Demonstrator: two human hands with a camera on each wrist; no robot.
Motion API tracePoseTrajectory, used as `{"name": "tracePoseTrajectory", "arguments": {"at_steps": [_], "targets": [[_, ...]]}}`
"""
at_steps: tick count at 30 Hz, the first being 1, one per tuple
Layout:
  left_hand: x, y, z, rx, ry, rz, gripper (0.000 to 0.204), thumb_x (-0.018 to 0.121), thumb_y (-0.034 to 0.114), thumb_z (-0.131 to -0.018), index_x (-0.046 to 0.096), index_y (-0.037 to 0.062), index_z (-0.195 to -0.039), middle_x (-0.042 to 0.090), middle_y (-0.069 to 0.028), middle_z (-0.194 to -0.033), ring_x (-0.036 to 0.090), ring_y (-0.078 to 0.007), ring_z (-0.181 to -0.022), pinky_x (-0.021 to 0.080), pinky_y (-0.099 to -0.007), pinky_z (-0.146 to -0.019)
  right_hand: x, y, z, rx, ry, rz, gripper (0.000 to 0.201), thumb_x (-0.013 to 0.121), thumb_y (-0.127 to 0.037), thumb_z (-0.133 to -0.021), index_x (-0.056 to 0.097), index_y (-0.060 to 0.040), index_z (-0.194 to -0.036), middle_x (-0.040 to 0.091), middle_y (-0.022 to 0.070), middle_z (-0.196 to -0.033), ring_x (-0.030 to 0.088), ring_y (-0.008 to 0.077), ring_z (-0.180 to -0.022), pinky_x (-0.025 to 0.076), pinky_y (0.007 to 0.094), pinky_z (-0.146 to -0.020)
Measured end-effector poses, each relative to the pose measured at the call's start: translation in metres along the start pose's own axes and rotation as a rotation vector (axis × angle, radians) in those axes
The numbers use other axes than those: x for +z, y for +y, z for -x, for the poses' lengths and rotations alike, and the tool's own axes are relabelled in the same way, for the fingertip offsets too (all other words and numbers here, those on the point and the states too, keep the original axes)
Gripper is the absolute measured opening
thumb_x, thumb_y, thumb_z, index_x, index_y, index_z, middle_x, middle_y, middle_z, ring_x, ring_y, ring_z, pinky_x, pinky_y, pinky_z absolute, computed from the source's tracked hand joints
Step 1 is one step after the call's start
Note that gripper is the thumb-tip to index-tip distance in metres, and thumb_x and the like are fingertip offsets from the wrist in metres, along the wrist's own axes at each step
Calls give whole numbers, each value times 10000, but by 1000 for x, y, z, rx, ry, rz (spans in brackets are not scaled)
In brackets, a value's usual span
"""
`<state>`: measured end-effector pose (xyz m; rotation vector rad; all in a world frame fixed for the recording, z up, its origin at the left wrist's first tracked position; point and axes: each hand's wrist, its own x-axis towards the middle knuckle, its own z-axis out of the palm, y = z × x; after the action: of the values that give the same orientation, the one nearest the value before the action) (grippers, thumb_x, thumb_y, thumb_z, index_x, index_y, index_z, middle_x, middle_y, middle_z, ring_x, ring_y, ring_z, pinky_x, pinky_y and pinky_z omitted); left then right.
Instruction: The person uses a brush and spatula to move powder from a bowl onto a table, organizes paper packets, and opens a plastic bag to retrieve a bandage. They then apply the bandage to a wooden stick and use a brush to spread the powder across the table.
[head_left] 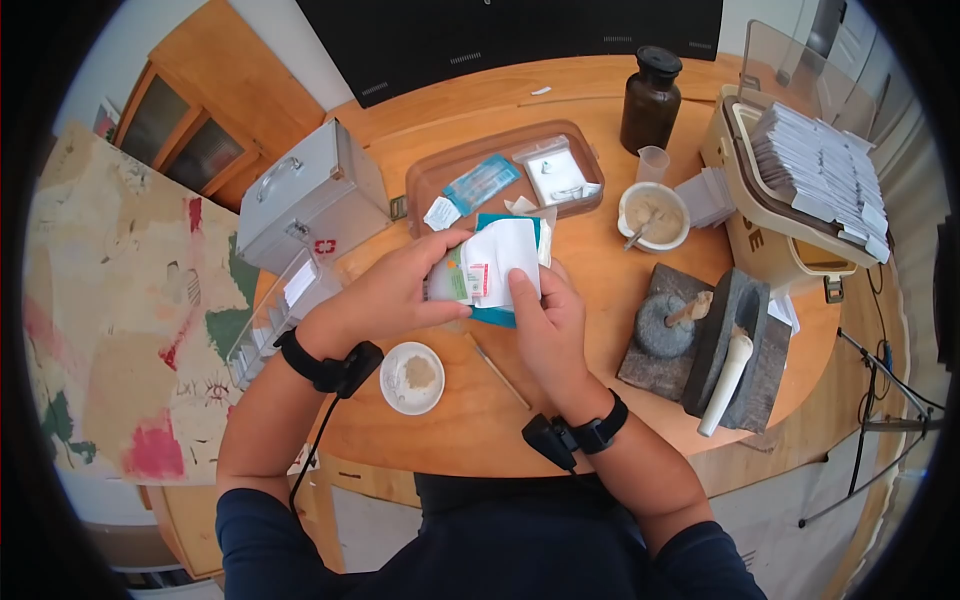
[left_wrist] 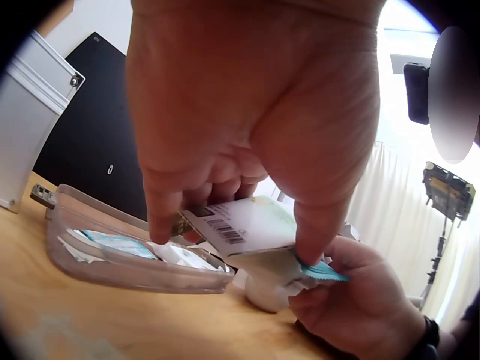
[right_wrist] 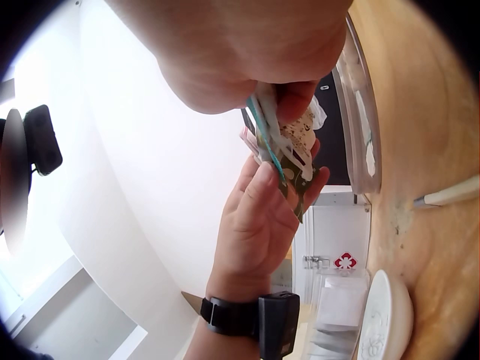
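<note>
In the head view both hands meet over the table around a stack of flat packets. My left hand [head_left: 395,285] grips a flat printed box [left_wrist: 244,229] by its edges; a barcode shows on it in the left wrist view. From the other side, my right hand [head_left: 550,325] pinches the stack, its thumb on a white packet [head_left: 512,250]. Behind this packet sticks out a teal packet [head_left: 492,317], whose serrated edge shows beside the right hand in the left wrist view. The right wrist view shows the box's dark green patterned side [right_wrist: 294,187].
A brown plastic tray [head_left: 425,165] with a blue packet [head_left: 482,184] lies beyond the hands. Nearer me are a white dish [head_left: 412,400] of powder and a thin stick [head_left: 500,372]. Rightward stand a bowl [head_left: 677,240] with spoon and a stone grinder [head_left: 665,325]; leftward, a metal case [head_left: 310,195].
</note>
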<state>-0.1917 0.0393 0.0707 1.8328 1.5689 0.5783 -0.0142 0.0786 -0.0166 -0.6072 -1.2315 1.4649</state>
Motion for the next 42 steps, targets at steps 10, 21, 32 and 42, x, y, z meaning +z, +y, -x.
{"name": "tracePoseTrajectory", "arguments": {"at_steps": [10, 21, 32, 42], "targets": [[-22, -9, 9, -128, 169, -78, 654, 700, 79, -794, 402, 5, -1371, 547, -87, -1222, 505, -155, -1144, 401, -293, -978, 2, -6, 4, -24, 16, 80, 153, 564, -84, -916, 650, 38, -951, 564, 109, -954, 582, 188, -863, 467, 282, -741], [-53, -70, -54, -220, 474, -225, 696, 761, 289, -759, 468, -33, -1302, 582, -188, -1180, 565, -246, -1097, 447, -321, -925, -3, 9, 6, 145, 206, -1, 249, 499, 28, -888, 565, 3, -1127, 479, 94, -1141, 525, 179, -1034, 442, 293, -897], [-35, -87, -110, -340, 294, -469, 759, 759, 351, -728, 464, -72, -1285, 569, -260, -1160, 544, -374, -1104, 437, -400, -952, -1, -6, 9, 63, 278, -91, 253, 491, -22, -920, 542, -31, -1167, 487, 50, -1106, 516, 103, -877, 453, 220, -674], [-1, -74, -120, -207, 122, -174, 308, 730, 283, -807, 696, 34, -984, 650, -47, -760, 606, -123, -725, 474, -261, -657, 6, -6, 24, -260, -103, 281, 190, 531, 24, -885, 625, -15, -1045, 559, 145, -1002, 570, 228, -863, 461, 288, -738]]}}
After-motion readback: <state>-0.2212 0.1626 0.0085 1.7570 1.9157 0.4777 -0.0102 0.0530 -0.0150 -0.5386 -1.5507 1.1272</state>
